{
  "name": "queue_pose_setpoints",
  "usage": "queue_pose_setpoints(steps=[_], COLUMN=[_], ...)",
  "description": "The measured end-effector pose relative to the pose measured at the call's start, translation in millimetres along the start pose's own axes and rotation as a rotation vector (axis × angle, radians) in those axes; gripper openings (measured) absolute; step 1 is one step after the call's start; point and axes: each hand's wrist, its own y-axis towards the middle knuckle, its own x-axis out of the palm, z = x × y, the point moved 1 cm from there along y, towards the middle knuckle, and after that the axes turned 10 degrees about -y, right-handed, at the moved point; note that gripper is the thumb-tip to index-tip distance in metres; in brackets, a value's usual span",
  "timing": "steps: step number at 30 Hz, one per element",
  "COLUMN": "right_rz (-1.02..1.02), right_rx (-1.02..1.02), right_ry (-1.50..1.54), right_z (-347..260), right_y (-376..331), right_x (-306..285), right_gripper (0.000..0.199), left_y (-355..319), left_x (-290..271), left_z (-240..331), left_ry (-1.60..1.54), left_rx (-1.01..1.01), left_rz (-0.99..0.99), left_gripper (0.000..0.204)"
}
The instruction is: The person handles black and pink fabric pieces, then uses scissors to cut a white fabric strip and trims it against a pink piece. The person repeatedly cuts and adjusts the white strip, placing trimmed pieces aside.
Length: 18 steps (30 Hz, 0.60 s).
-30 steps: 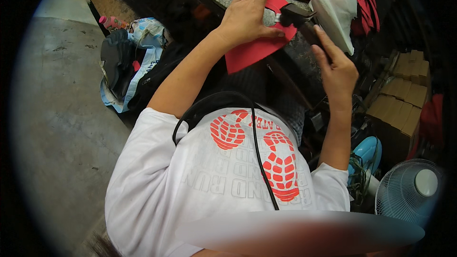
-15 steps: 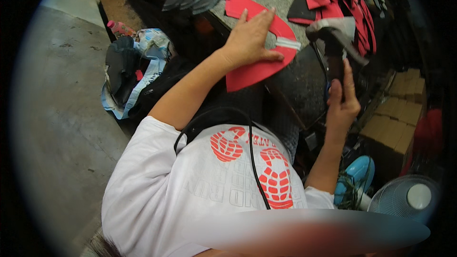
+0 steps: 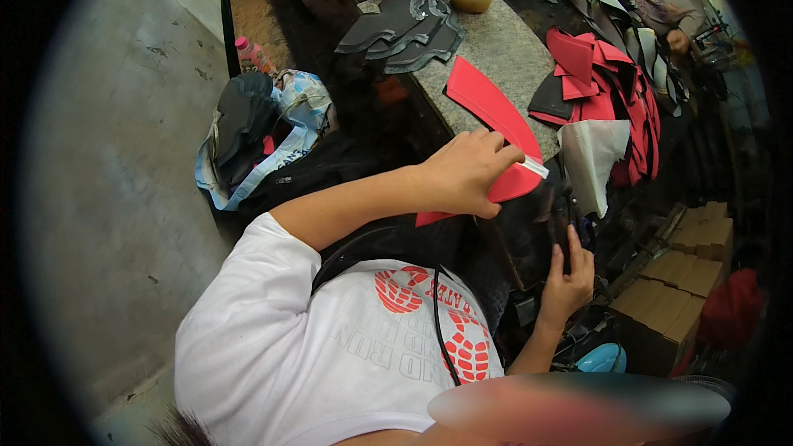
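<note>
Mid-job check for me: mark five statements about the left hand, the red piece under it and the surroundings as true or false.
1. The left hand touches the red piece. True.
2. The bottle has a green cap. False: the cap is pink.
3. A white strip lies on the red piece. True.
4. The stacked boxes are left of the left hand. False: they are right of it.

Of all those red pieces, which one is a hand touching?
The curved red piece under the person's left hand. It lies apart and bears a white strip; the others are bunched in the heap of red pieces farther right.
</note>
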Motion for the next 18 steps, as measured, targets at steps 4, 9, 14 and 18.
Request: queue_pose_setpoints(steps=[4,9,14,18], right_rz=[-0.018,-0.107,-0.136,-0.140], right_rx=[-0.085,-0.038,-0.029,-0.047], right_ry=[-0.131,-0.158,-0.180,-0.184], right_z=[0,-1,-4,-4], right_y=[-8,-2,0,0], right_x=[2,4,2,2], right_gripper=[0.052,0.071,0.072,0.072], left_y=[16,22,28,25], left_x=[-25,-55,-63,-45], left_z=[7,1,-32,-52], left_ry=[-0.454,-1.463,-2.067,-2.187], left_rx=[0.046,0.014,0.022,-0.006], left_rz=[0.125,0.301,-0.056,-0.010], left_gripper=[0.072,0.043,0.063,0.062])
